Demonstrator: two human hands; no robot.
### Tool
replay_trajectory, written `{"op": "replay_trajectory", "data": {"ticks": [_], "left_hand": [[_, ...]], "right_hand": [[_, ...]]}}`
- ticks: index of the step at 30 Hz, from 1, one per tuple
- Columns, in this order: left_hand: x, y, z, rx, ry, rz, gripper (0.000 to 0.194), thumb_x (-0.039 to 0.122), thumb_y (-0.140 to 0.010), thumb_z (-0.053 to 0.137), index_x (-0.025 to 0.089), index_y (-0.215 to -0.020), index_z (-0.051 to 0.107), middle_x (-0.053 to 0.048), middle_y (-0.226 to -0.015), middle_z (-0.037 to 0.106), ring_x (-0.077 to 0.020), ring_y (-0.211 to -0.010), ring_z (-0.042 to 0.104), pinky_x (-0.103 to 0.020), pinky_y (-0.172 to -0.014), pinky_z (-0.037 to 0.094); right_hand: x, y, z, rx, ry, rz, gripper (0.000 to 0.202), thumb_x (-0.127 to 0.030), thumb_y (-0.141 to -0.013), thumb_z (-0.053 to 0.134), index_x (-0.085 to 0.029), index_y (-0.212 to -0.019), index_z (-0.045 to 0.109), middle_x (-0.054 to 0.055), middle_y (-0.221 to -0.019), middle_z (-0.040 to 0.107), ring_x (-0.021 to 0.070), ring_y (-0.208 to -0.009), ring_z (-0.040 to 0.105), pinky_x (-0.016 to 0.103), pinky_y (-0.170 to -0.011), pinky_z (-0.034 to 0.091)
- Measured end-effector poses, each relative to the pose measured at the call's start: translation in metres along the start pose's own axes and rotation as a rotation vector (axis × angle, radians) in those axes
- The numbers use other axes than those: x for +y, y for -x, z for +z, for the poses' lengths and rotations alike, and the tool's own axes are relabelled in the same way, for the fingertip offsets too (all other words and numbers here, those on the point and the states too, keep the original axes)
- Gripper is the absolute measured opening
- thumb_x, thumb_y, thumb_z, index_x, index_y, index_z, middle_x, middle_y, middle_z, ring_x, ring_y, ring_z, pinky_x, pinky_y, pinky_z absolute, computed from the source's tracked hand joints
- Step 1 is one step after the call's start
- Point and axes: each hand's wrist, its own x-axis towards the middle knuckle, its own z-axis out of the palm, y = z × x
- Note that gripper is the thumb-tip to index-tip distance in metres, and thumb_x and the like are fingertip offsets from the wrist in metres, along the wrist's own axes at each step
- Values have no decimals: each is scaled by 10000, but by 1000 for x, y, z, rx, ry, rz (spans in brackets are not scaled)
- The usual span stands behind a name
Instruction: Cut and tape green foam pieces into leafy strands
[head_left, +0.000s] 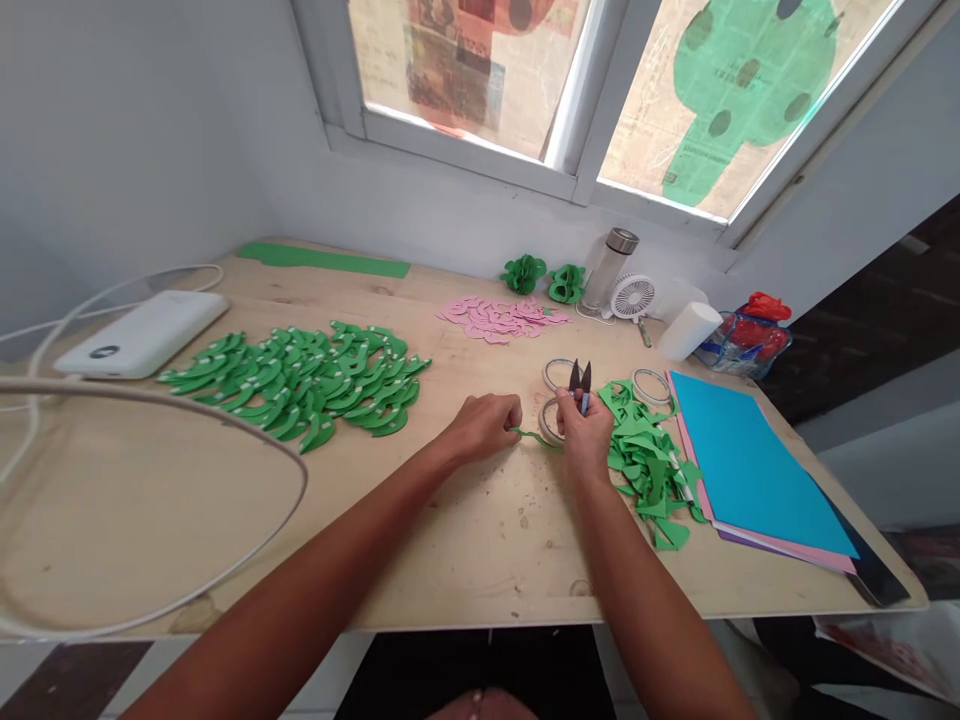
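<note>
Gripping: left hand (pixel 486 425) is curled closed, pinching one end of a thin green paper strip (pixel 534 437) against the wooden table (pixel 465 540)
Right hand: the right hand (pixel 585 432) is closed round a small pair of thread snips (pixel 580 384), whose dark blades point up and away and stand a little apart above the fist
Strip: it lies between the two hands, just above the table top, its far end at the right hand
Arms: both forearms come in from the bottom edge and converge toward mid-table; the hands are close together but not touching
Tape rolls: three rolls (pixel 556 372) lie around the right hand, one partly hidden behind it
Clear container: a clear container (pixel 739 352) at the right far corner holds red items; what they are cannot be told
Bottle: a clear bottle with metal cap (pixel 609 268) stands upright by the wall, a small white fan (pixel 631 297) just beside it
Green offcuts: a loose heap of offcuts (pixel 645 455) touches the right hand's outer side
Leaf pile: cut green leaf shapes (pixel 300 380) spread left of the hands
Pink pieces: pink cut-outs (pixel 499 318) lie beyond the hands
Sheets: a stack with a blue sheet (pixel 750 465) on top lies at the right edge
Power bank: a white power bank (pixel 142 333) with cable sits far left
</note>
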Motion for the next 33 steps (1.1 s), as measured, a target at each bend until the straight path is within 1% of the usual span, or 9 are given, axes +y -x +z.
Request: {"op": "replay_trajectory", "data": {"ticks": [3,6,10,13,16,20,25,30,33], "left_hand": [[-5,4,-1,42,139,-35,40,196,-679,573,201,-687,535,15,-666,603,-157,-667,573,-258,-593,395],[-12,9,-4,100,293,-71,92,263,-719,555,189,-689,509,17,-639,580,-129,-609,555,-232,-547,394],[-15,13,-11,149,802,-183,179,293,-652,639,179,-680,504,25,-614,572,-99,-547,516,-207,-501,361],[-12,14,-14,115,987,-239,218,289,-602,687,178,-679,516,24,-598,585,-93,-521,497,-202,-475,340],[-8,14,-13,77,1037,-226,215,286,-609,693,175,-676,521,21,-599,592,-88,-525,493,-199,-480,347],[-4,16,-8,7,1067,-203,243,296,-607,722,169,-673,525,34,-590,562,-80,-506,469,-194,-460,342],[1,18,-9,-13,1132,-189,280,344,-630,720,152,-802,611,-19,-724,633,-125,-647,575,-209,-515,408],[1,18,-5,-78,990,-195,172,307,-652,660,144,-677,609,-26,-587,652,-87,-448,497,-198,-433,334],[-2,17,-2,-93,926,-185,157,299,-645,656,152,-659,603,-23,-564,661,-91,-418,505,-201,-427,343]], "right_hand": [[1,-2,-2,18,10,-19,331,-430,-649,690,-190,-609,465,-88,-464,418,57,-412,331,202,-405,265],[1,-3,-3,25,3,-32,309,-424,-661,687,-179,-643,500,-80,-490,446,60,-425,348,203,-417,278],[0,-2,-1,-15,-65,-1,297,-419,-669,689,-158,-748,570,-76,-525,458,53,-428,324,199,-408,250],[-2,2,2,-88,-108,27,335,-414,-663,697,-148,-846,611,-87,-515,432,52,-425,313,195,-405,243],[-3,6,5,-161,-126,75,342,-405,-640,716,-157,-849,606,-98,-500,422,52,-414,319,198,-408,251],[-4,8,7,-158,-151,114,317,-371,-597,760,-182,-675,517,-111,-466,385,48,-405,322,201,-415,248],[-5,8,5,-198,-132,143,319,-364,-588,763,-180,-676,518,-107,-476,390,45,-412,313,202,-423,233],[0,7,3,-204,-25,93,296,-379,-606,730,-178,-664,521,-93,-508,397,59,-450,321,208,-442,238],[1,6,2,-222,118,7,265,-370,-637,697,-174,-631,518,-78,-537,402,68,-488,324,214,-463,246]]}}
